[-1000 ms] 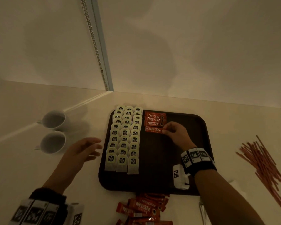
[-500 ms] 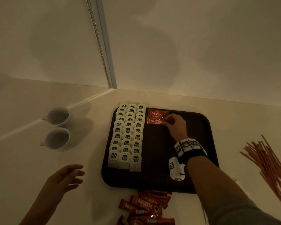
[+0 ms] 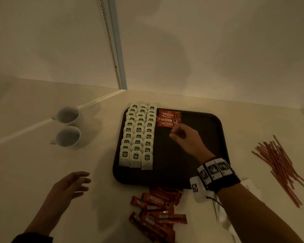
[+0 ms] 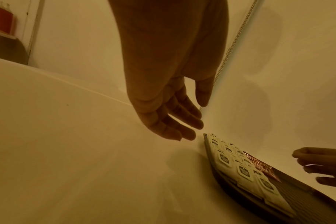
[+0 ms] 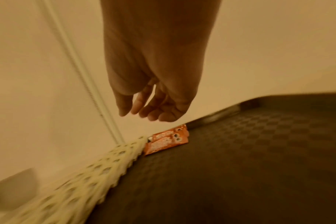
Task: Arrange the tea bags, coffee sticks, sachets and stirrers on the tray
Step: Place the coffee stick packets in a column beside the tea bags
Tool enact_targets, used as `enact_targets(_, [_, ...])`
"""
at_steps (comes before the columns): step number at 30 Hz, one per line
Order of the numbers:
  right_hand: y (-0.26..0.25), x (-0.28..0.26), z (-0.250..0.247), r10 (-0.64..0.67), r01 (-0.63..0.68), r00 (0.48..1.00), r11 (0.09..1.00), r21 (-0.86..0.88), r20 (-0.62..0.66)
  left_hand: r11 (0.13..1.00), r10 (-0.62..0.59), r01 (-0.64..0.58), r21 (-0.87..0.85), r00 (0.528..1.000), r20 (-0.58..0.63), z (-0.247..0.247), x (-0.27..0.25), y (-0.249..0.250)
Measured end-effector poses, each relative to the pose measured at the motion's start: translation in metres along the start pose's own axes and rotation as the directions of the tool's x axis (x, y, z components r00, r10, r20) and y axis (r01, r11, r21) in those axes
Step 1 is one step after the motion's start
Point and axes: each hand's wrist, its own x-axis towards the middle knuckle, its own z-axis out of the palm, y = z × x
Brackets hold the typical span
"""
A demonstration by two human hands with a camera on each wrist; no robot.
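A dark tray (image 3: 216, 137) holds three columns of white tea bags (image 3: 139, 135) along its left side. Red coffee sticks (image 3: 168, 119) lie stacked at the tray's far middle, right of the tea bags. My right hand (image 3: 184, 137) hovers over the tray just below those sticks, fingers loosely curled and holding nothing (image 5: 144, 109). My left hand (image 3: 72, 186) hangs over the table left of the tray, fingers relaxed and empty (image 4: 175, 119). A loose pile of red coffee sticks (image 3: 156, 211) lies on the table in front of the tray. Red stirrers (image 3: 279, 169) lie in a heap to the right.
Two white cups (image 3: 68, 127) stand on the table left of the tray. A wall rises close behind the tray, with a bead chain (image 3: 111, 42) hanging down it. Something pale and blurred (image 3: 221, 213) lies under my right forearm.
My right hand let go of the coffee stick it placed and drew back toward me over the tray. My left hand stayed left of the tray, shifting slightly nearer.
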Motion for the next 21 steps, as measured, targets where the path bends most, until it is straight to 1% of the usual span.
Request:
enact_targets(1, [-0.007,-0.019,0.001,-0.009,0.011,0.994,1.0,-0.016,0.109,1.0,0.005,-0.005,0.005,1.0,0.002,-0.001,-0.004,-0.003])
enact_targets(2, [-0.011,-0.039,0.002,-0.009,0.02,0.977,0.999,-0.05,0.213,1.0,0.008,-0.008,0.006,1.0,0.004,-0.003,-0.009,-0.006])
enact_targets(4, [-0.016,-0.076,0.009,0.021,0.037,0.923,0.989,-0.143,0.385,1.0,0.011,-0.011,0.008,1.0,0.006,-0.005,-0.017,-0.014])
enact_targets(5, [-0.017,-0.093,0.014,0.053,0.041,0.893,0.979,-0.198,0.446,1.0,0.011,-0.011,0.008,1.0,0.008,-0.006,-0.021,-0.018])
enact_targets(7, [-0.017,-0.123,0.026,0.11,0.081,0.853,0.938,-0.336,0.511,1.0,0.001,-0.001,0.008,1.0,0.017,-0.007,-0.028,-0.028])
enact_targets(9, [-0.015,-0.15,0.04,0.114,0.174,0.839,0.87,-0.461,0.532,1.0,-0.015,0.015,0.008,1.0,0.023,-0.01,-0.035,-0.037])
enact_targets(11, [-0.013,-0.173,0.054,0.079,0.256,0.844,0.81,-0.527,0.531,1.0,-0.02,0.02,0.011,0.999,0.026,-0.013,-0.041,-0.043])
enact_targets(14, [-0.008,-0.197,0.076,0.083,0.273,0.866,0.748,-0.605,0.493,1.0,-0.016,0.015,0.009,1.0,0.021,-0.019,-0.05,-0.049])
enact_targets(17, [0.0,-0.213,0.099,0.097,0.282,0.89,0.65,-0.706,0.445,1.0,-0.001,0.001,0.022,1.0,0.023,-0.026,-0.058,-0.054])
enact_targets(19, [0.008,-0.22,0.109,0.157,0.202,0.907,0.652,-0.731,0.391,1.0,0.006,-0.007,0.021,1.0,0.024,-0.03,-0.063,-0.056])
enact_targets(21, [0.015,-0.222,0.116,0.15,0.18,0.913,0.688,-0.703,0.381,0.999,0.015,-0.015,0.028,1.0,0.027,-0.033,-0.067,-0.058])
